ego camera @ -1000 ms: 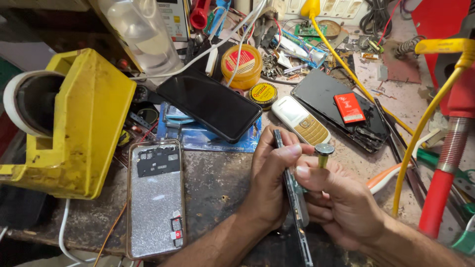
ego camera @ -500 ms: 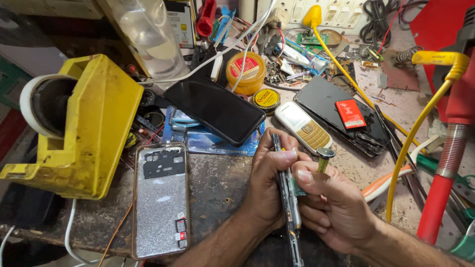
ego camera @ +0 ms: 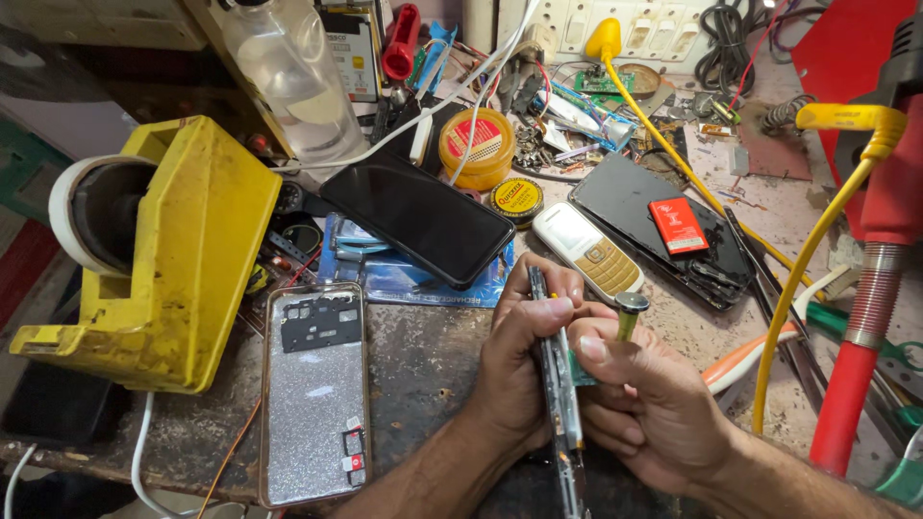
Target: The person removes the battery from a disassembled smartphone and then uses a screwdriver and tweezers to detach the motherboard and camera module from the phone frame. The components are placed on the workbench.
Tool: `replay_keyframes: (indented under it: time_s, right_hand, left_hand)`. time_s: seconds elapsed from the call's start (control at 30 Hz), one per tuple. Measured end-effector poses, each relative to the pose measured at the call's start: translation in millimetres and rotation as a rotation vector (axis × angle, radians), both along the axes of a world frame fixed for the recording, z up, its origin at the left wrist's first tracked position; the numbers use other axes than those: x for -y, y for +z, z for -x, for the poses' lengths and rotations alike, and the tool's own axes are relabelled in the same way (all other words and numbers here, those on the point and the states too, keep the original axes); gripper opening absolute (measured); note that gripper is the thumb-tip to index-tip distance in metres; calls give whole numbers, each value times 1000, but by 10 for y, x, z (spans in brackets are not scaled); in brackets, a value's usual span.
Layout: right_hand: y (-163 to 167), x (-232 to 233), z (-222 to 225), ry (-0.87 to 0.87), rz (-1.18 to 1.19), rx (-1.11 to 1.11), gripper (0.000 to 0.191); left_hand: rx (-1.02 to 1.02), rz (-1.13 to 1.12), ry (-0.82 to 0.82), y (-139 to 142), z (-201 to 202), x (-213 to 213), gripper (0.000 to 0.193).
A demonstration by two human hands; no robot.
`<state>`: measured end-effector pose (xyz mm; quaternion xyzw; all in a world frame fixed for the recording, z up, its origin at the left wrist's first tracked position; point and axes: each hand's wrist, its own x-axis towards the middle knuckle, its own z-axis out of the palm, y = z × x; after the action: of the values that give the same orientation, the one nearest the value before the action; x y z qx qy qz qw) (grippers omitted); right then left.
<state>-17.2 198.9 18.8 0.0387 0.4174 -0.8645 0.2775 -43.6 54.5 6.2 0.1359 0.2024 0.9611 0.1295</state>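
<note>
My left hand (ego camera: 514, 370) grips a thin phone frame (ego camera: 556, 384) held on edge, upright, over the dark bench. My right hand (ego camera: 644, 413) is closed around a small screwdriver (ego camera: 630, 312) with a round metal cap, its shaft pointing down toward the frame's side. Both hands touch each other at the frame. The screwdriver tip is hidden behind my fingers. A silver glitter phone back cover (ego camera: 312, 394) lies flat to the left of my left forearm.
A yellow tape dispenser (ego camera: 183, 250) stands at the left. Behind my hands lie a black phone (ego camera: 415, 216), a white and gold keypad phone (ego camera: 588, 252), a dark phone with a red battery (ego camera: 673, 223), tins, a clear bottle (ego camera: 288, 77), yellow cable (ego camera: 798, 279) and a red tool (ego camera: 865, 288).
The view has shifted slightly. My hands stay together on the frame, with the screwdriver held at nearly the same spot.
</note>
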Motion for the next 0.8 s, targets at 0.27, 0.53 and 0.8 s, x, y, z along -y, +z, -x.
replay_keyframes:
  time_s: [0.27,0.53,0.8]
  right_hand:
    - [10,-30,-47,37,95,-23,23]
    - [413,-281,126,-214,32,-155,38]
    - [298,-807,460,-262,-14,-311,24]
  left_hand:
    - [47,8,-89,-65,-16,1,21]
    - [-74,-411,-270,-49,86,181,29]
    - [-100,-330,-60,93,38,392,40]
